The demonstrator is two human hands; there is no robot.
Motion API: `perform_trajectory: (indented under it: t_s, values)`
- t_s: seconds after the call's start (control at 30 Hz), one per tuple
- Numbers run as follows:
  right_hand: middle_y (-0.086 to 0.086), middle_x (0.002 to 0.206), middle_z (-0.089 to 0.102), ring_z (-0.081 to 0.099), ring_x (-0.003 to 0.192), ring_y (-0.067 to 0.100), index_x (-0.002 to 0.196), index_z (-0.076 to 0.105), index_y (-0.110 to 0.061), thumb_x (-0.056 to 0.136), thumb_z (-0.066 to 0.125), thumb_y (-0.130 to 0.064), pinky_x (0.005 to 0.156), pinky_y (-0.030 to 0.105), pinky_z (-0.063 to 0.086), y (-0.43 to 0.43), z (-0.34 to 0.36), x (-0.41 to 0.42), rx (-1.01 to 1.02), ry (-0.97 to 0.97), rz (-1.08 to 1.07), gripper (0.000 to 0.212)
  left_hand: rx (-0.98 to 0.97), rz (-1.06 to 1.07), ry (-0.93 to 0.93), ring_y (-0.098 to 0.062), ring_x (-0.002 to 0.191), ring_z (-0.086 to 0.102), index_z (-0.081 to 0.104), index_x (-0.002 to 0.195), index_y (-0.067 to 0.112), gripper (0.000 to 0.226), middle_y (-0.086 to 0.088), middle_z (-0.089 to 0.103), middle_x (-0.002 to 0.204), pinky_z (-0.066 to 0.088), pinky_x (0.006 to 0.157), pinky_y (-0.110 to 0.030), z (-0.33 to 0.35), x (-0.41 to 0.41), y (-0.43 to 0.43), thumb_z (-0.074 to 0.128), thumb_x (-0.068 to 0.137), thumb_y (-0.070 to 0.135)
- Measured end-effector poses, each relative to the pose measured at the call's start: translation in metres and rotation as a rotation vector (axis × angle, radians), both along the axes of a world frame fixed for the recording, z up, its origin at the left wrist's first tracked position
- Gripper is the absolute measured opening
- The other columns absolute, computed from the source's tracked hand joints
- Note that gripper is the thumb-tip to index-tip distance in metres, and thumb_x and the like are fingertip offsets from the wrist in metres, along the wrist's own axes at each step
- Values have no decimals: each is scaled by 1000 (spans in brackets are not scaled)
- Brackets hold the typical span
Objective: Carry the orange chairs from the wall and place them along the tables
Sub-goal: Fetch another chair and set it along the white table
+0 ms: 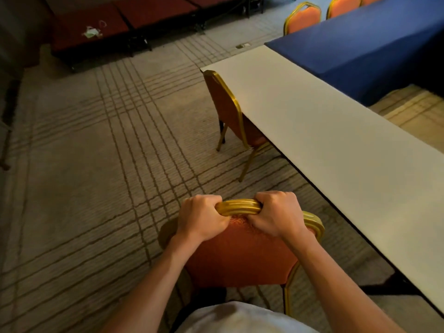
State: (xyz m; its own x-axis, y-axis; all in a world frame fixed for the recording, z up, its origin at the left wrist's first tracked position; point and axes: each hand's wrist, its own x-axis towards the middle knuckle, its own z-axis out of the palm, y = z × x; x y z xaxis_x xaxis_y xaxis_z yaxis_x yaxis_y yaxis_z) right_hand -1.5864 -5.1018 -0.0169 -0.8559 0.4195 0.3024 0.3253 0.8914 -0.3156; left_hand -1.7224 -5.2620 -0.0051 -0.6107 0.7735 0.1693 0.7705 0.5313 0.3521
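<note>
An orange chair (240, 255) with a gold frame is right in front of me, its back toward me. My left hand (203, 218) and my right hand (276, 215) both grip the gold top rail of its backrest, side by side. To its right runs a long white table (336, 145). A second orange chair (228, 109) stands farther along, its seat tucked under the table's left edge.
A blue-covered table (365, 46) adjoins the white one at the far right, with two orange chairs (304, 19) behind it. Dark red stage platforms (101, 25) line the far wall. Patterned carpet (96, 152) spreads to the left.
</note>
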Motion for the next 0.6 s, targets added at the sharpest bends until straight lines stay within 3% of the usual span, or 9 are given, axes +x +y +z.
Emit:
perform_trajectory:
  t_s: [0.17,0.3,0.47,0.6]
  values:
    - [-8,57,59,62,56,17,59,44,-29,74,55,-58,52,28,41,20,6,-55,57,-36,-183,34,24,-149,16,-20,52,50,35,51,23,42,8,37,49,26,54,-28,1,-78,45,65,73,42]
    - [-7,58,60,63,58,17,59,55,-25,75,62,-55,52,32,48,34,16,-81,66,-39,-314,36,53,-301,-7,-19,51,47,34,51,25,42,9,35,48,28,53,-28,4,-123,82,67,73,39]
    - [-8,57,58,61,54,15,58,56,-24,73,59,-52,50,29,44,45,18,-95,51,-21,-474,31,61,-499,-1,-21,53,54,39,54,25,37,8,45,52,27,55,-27,5,-155,128,68,72,38]
    - [-5,55,58,60,52,19,57,57,-21,71,54,-53,48,27,44,72,16,-106,58,12,-597,34,70,-614,10,-20,50,51,40,53,24,37,8,43,50,31,54,-27,7,-173,176,68,73,39]
